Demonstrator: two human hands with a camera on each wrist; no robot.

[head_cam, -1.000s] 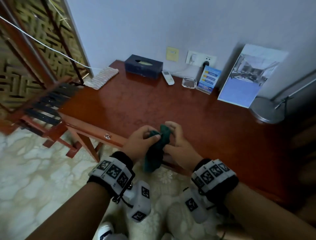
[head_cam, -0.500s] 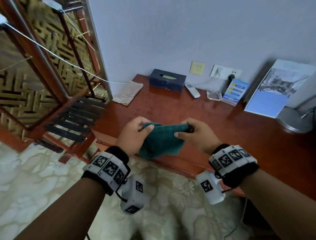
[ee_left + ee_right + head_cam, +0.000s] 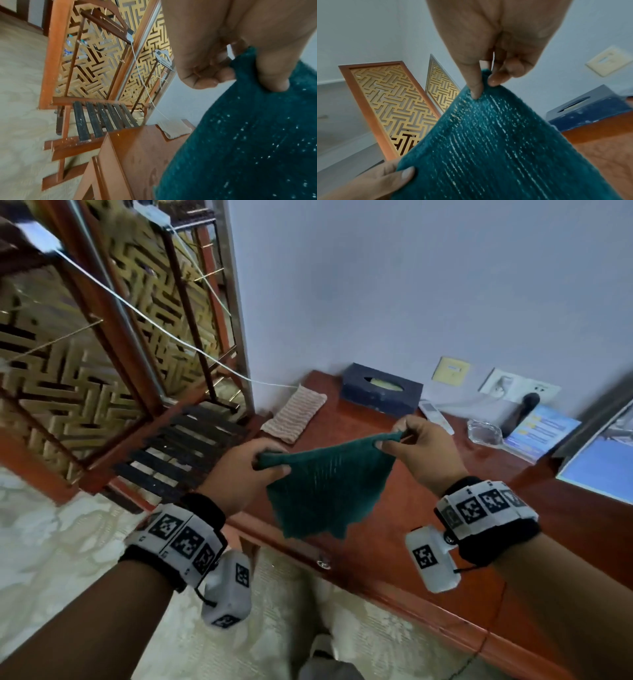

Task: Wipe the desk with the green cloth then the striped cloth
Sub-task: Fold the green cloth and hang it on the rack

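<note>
cloth I'm pinching: green cloth (image 3: 325,491), ribbed, fuzzy, matt | under my grip: desk (image 3: 394,535) showing glossy reddish wood | beyond my left hand (image 3: 239,474): striped cloth (image 3: 294,416) looking ribbed, soft

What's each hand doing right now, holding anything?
Left hand: pinching one top corner of the green cloth, held up above the desk.
Right hand: pinching the other top corner of the same cloth.
</note>
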